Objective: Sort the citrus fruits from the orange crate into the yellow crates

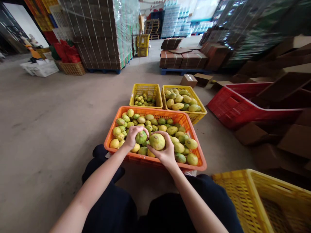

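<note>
My left hand (132,136) is curled around a green papaya (141,138) above the orange crate (155,111). Beside it, my right hand (168,151) grips a yellow-green papaya (157,141) from its right side, with the fruit's end facing me. The two held fruits are close together at the same height. Below and around both hands, the orange crate holds many loose papayas (172,130), some green and some yellow. My hands hide part of the fruit in the middle.
Behind the orange crate stand a yellow crate with smaller fruit (146,85) and another with larger yellow fruit (204,111). A red crate (223,111) and cardboard boxes (295,139) lie to the right. Another yellow crate (233,184) is near my right leg. Wrapped pallets (97,35) stand farther back.
</note>
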`<move>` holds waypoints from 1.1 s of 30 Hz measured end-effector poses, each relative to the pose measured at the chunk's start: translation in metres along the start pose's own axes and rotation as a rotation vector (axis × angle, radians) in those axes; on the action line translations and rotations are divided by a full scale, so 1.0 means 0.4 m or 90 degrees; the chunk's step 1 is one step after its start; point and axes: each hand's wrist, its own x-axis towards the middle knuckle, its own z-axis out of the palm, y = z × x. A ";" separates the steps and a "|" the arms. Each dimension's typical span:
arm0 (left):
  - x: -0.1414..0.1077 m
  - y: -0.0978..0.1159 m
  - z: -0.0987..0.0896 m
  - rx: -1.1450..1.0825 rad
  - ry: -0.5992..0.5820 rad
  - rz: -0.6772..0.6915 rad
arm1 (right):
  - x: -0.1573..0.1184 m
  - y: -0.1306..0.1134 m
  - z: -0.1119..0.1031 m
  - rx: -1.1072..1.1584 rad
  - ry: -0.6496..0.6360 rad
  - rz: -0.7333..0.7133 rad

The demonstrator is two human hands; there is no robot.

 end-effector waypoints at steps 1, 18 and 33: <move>0.000 -0.001 -0.001 -0.006 0.000 -0.008 | 0.000 0.000 0.000 0.000 -0.001 -0.001; 0.004 -0.001 0.006 0.120 -0.016 0.069 | 0.000 0.005 0.001 0.013 0.020 0.032; 0.036 -0.009 -0.007 -0.332 0.245 -0.225 | 0.024 0.011 -0.009 0.406 0.084 0.399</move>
